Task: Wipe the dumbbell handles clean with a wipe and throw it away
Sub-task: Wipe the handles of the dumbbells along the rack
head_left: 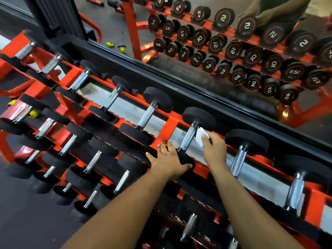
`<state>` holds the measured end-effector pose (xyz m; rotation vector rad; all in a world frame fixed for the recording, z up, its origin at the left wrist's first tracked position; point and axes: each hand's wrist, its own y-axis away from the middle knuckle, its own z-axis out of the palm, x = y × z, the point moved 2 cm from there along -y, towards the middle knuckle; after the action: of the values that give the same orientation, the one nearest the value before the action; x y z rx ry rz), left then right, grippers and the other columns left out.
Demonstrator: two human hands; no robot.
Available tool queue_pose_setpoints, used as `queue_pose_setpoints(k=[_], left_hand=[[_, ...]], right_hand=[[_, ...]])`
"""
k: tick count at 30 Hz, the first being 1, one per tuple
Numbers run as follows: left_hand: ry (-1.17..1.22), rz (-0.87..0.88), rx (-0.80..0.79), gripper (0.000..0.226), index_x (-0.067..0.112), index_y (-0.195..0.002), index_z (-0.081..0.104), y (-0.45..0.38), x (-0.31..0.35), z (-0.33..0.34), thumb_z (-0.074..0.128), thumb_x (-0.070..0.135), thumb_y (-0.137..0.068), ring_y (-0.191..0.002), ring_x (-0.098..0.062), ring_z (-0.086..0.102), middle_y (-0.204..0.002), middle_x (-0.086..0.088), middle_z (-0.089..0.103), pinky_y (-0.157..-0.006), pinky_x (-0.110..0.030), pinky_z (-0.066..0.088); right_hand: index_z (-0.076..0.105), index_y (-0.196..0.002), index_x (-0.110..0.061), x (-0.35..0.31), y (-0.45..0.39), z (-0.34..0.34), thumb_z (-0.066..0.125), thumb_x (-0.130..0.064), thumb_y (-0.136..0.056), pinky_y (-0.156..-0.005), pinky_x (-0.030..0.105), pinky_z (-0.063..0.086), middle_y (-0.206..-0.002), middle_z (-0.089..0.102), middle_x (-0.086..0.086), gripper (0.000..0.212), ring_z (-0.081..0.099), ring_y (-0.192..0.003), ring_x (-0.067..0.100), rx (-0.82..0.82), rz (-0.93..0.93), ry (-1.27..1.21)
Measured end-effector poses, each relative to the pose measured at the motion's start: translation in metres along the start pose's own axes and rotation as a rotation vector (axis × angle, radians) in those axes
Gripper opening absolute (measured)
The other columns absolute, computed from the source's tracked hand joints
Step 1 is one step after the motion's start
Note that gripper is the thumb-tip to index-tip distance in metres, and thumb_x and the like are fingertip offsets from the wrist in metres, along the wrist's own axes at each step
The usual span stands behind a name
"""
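wiping one dumbbell handle (188, 138), one wipe (201, 136), two hands (169, 161)

Right hand (214, 150) pinches white wipe (202, 136) against dumbbell handle (188, 138), frame centre; left hand (168, 161) rests flat on near weight head (185, 159).

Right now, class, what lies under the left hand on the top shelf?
The left hand rests on a dumbbell's black near head. Most of that head is covered; its handle shows beyond.

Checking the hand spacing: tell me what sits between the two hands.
In the head view, the knurled handle of one top-row dumbbell lies between the left hand on its near weight and the right hand holding the wipe.
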<state>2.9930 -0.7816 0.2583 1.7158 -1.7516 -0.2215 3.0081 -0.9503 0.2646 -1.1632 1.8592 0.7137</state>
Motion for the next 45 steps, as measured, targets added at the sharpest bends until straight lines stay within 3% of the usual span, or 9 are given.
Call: queue_pose_setpoints(k=[4, 8, 13, 16, 23, 29, 35, 41, 45], left_hand=[[0.022, -0.003, 0.006, 0.129, 0.011, -0.161, -0.01, 0.002, 0.001, 0.0, 0.058, 0.081, -0.078, -0.157, -0.029, -0.005, -0.17, -0.015, -0.006, -0.116, -0.074, -0.003], [0.038, 0.001, 0.014, 0.129, 0.012, -0.161, -0.008, -0.001, -0.001, 0.002, 0.06, 0.08, -0.075, -0.157, -0.029, -0.004, -0.17, -0.013, -0.003, -0.116, -0.075, -0.003], [0.024, 0.009, 0.01, 0.127, 0.013, -0.161, -0.01, -0.002, 0.0, 0.003, 0.058, 0.081, -0.078, -0.157, -0.029, -0.006, -0.17, -0.013, -0.005, -0.116, -0.075, -0.003], [0.03, -0.003, 0.008, 0.128, 0.014, -0.161, -0.01, -0.001, 0.0, 0.002, 0.058, 0.081, -0.076, -0.157, -0.029, -0.006, -0.17, -0.013, -0.005, -0.116, -0.074, -0.004], [0.016, 0.005, 0.004, 0.127, 0.012, -0.161, -0.011, -0.001, 0.0, 0.002, 0.057, 0.082, -0.079, -0.157, -0.03, -0.005, -0.17, -0.015, -0.006, -0.116, -0.074, -0.003], [0.018, -0.002, 0.017, 0.126, 0.012, -0.161, -0.01, 0.004, 0.001, 0.0, 0.057, 0.081, -0.08, -0.157, -0.03, -0.005, -0.17, -0.015, -0.006, -0.117, -0.073, -0.002], [0.011, 0.001, -0.003, 0.126, 0.012, -0.16, -0.012, 0.002, 0.001, 0.0, 0.056, 0.081, -0.08, -0.157, -0.03, -0.006, -0.17, -0.015, -0.008, -0.117, -0.073, -0.002], [-0.003, -0.005, -0.003, 0.125, 0.011, -0.16, -0.013, 0.006, 0.003, -0.003, 0.054, 0.082, -0.081, -0.157, -0.031, -0.005, -0.17, -0.016, -0.008, -0.118, -0.072, -0.002], [-0.005, 0.001, -0.005, 0.126, 0.011, -0.161, -0.012, 0.004, 0.001, -0.002, 0.053, 0.083, -0.08, -0.157, -0.03, -0.004, -0.17, -0.015, -0.006, -0.117, -0.073, -0.002]], right_hand=[[0.067, -0.128, -0.024, -0.01, -0.012, 0.012, 0.048, -0.022, -0.098, -0.1, 0.031, 0.045, -0.117, 0.073, -0.003, 0.036, 0.068, -0.108, 0.018, -0.267, -0.892, 0.642], [0.054, -0.143, -0.022, 0.014, -0.018, 0.017, 0.062, -0.021, -0.09, -0.119, 0.053, 0.029, -0.147, 0.055, 0.0, 0.054, 0.047, -0.14, 0.019, -0.648, -1.244, 1.122], [0.031, -0.156, -0.025, -0.006, -0.021, 0.015, 0.047, -0.02, -0.099, -0.12, 0.065, 0.005, -0.162, 0.032, -0.002, 0.059, 0.02, -0.153, 0.015, -0.855, -1.17, 1.293], [0.046, -0.145, -0.024, -0.029, -0.016, 0.033, 0.052, -0.021, -0.096, -0.119, 0.067, 0.009, -0.147, 0.049, 0.0, 0.049, 0.037, -0.143, 0.017, -0.865, -1.167, 1.369], [0.026, -0.157, -0.026, 0.002, -0.027, 0.0, 0.054, -0.025, -0.094, -0.118, 0.064, 0.018, -0.164, 0.029, 0.001, 0.07, 0.022, -0.153, 0.018, -0.764, -1.229, 1.319], [0.045, -0.141, -0.019, -0.02, -0.022, 0.035, 0.051, -0.026, -0.097, -0.114, 0.052, 0.022, -0.148, 0.047, 0.007, 0.045, 0.035, -0.144, 0.027, -0.427, -1.006, 1.518], [0.048, -0.144, -0.025, -0.007, -0.02, 0.02, 0.056, -0.022, -0.091, -0.114, 0.054, 0.026, -0.148, 0.049, 0.0, 0.054, 0.04, -0.143, 0.019, -0.716, -1.255, 1.279], [0.025, -0.155, -0.013, -0.019, -0.032, 0.022, 0.039, -0.019, -0.1, -0.117, 0.048, 0.024, -0.164, 0.024, 0.014, 0.057, 0.017, -0.153, 0.03, -0.409, -0.929, 1.481], [0.042, -0.149, -0.022, -0.005, -0.011, 0.024, 0.053, -0.021, -0.095, -0.118, 0.055, 0.024, -0.157, 0.041, 0.003, 0.056, 0.031, -0.149, 0.021, -0.573, -1.059, 1.29]])
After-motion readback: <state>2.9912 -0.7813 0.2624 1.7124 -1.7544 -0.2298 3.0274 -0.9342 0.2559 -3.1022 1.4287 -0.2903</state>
